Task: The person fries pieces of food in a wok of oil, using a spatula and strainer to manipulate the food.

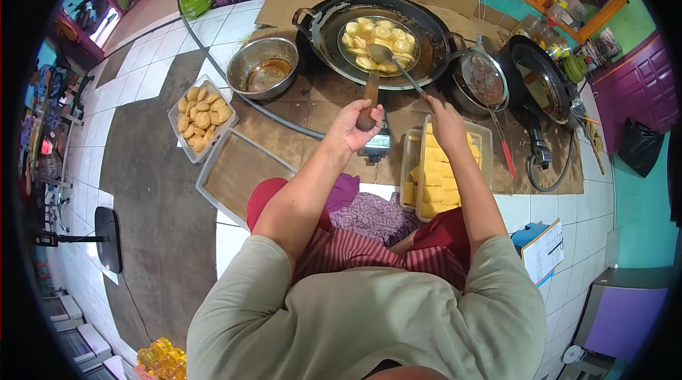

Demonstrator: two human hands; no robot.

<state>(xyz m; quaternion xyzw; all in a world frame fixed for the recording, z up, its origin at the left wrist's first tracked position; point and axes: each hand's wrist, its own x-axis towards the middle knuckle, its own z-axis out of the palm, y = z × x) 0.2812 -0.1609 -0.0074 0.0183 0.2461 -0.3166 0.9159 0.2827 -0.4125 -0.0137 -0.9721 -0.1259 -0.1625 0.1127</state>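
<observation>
A large black wok (323,53) holds oil with several pale yellow fried pieces (398,34) floating in its middle. My right hand (446,124) is closed around the handle of a metal spatula (381,54), whose head rests among the pieces. My left hand (355,128) grips a thick wooden handle (368,103) at the wok's near rim; the far end of this tool is hard to make out. Below my right hand stands a clear plastic box (435,195) with yellow uncooked-looking pieces in stacks.
Left of the wok are a metal basin (261,67), a box of browned pieces (202,118) and a plastic tray (245,167). At right, a wire strainer (484,78) lies over a pot beside a second black pan (538,74). A gas hose (206,50) crosses the cardboard.
</observation>
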